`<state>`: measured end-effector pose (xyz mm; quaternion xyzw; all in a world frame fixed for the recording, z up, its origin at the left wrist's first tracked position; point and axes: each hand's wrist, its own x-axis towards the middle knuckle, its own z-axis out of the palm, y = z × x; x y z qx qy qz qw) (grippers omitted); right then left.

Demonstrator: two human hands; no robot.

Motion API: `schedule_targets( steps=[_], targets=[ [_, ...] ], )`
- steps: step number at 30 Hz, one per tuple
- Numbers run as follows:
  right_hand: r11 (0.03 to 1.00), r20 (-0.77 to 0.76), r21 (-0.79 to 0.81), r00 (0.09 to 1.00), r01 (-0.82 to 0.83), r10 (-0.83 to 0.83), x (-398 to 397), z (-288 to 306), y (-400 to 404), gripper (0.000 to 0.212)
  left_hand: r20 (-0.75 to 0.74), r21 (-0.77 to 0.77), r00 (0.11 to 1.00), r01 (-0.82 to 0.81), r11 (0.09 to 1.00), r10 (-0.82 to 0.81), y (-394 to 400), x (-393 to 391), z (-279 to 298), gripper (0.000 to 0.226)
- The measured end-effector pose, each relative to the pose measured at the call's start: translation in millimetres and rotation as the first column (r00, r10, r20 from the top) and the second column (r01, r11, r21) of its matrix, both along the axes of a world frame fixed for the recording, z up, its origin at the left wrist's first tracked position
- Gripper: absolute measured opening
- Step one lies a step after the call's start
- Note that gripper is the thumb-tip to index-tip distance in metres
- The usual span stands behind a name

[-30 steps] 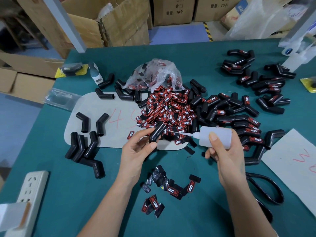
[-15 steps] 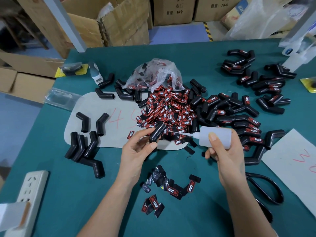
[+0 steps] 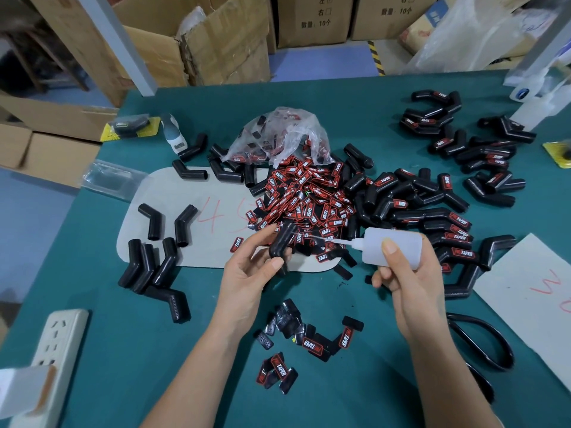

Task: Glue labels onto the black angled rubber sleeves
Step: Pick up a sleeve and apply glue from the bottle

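Observation:
My left hand [image 3: 251, 274] pinches one black angled rubber sleeve [image 3: 282, 242] above the table's middle. My right hand [image 3: 408, 278] grips a white glue bottle [image 3: 391, 247] lying sideways, its thin nozzle pointing left to the sleeve's upper arm. Behind them lies a heap of red-and-black labels [image 3: 304, 199] spilling from a clear bag [image 3: 279, 134]. A few loose labels [image 3: 304, 338] lie in front of my hands. Plain sleeves [image 3: 154, 261] sit at the left, labelled sleeves [image 3: 432, 205] at the right.
Green table [image 3: 154, 366] with a grey card [image 3: 216, 242] marked in red under the heap. Black scissors [image 3: 482, 341] and a white sheet [image 3: 531, 291] lie at the right, a white power strip [image 3: 58, 344] at the front left. Cardboard boxes [image 3: 197, 41] stand behind.

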<state>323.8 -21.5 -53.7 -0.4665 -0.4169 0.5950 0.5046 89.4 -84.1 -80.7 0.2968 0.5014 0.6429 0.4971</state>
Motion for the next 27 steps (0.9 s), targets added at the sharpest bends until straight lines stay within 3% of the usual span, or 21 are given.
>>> schedule_targets(
  steps=[4, 7, 11, 14, 18, 20, 23, 27],
  targets=[
    [0.998, -0.148, -0.063, 0.989, 0.004, -0.014, 0.5, 2.6, 2.2, 0.024, 0.158, -0.016, 0.984, 0.087, 0.996, -0.083, 1.0, 2.5, 2.8, 0.085],
    [0.994, -0.198, -0.109, 0.980, -0.014, -0.008, -1.9, 1.6, 3.6, 0.033, 0.157, -0.007, 0.975, 0.158, 0.987, -0.155, -0.1, 1.5, 3.7, 0.084],
    [0.986, -0.256, -0.156, 0.966, -0.063, 0.021, -5.3, -1.7, 3.3, 0.034, 0.065, -0.019, 0.981, 0.182, 0.983, -0.181, -0.1, -1.6, 1.1, 0.067],
    [0.981, -0.274, -0.177, 0.961, -0.084, 0.032, -6.7, -3.1, 2.5, 0.031, -0.002, -0.042, 0.988, 0.155, 0.987, -0.155, 2.4, -1.7, -2.6, 0.066],
    [0.983, -0.277, -0.169, 0.961, -0.068, 0.019, -6.9, -0.4, 3.3, 0.030, -0.242, -0.148, 0.964, 0.072, 0.986, -0.107, 3.2, -6.7, -3.6, 0.064],
    [0.986, -0.273, -0.160, 0.962, -0.041, -0.004, -6.5, 1.4, 3.7, 0.026, -0.277, -0.157, 0.954, 0.069, 0.985, -0.111, 3.0, -11.6, -5.8, 0.058],
    [0.990, -0.269, -0.144, 0.963, -0.009, -0.031, -6.5, 4.1, 3.6, 0.020, -0.297, -0.094, 0.948, 0.092, 0.991, -0.116, 2.2, -15.2, -7.3, 0.018],
    [0.994, -0.235, -0.110, 0.971, 0.009, -0.034, -5.2, 6.2, 1.8, 0.013, -0.520, 0.064, 0.854, 0.015, 0.998, 0.020, 0.0, -14.4, -13.5, 0.029]
  ],
)
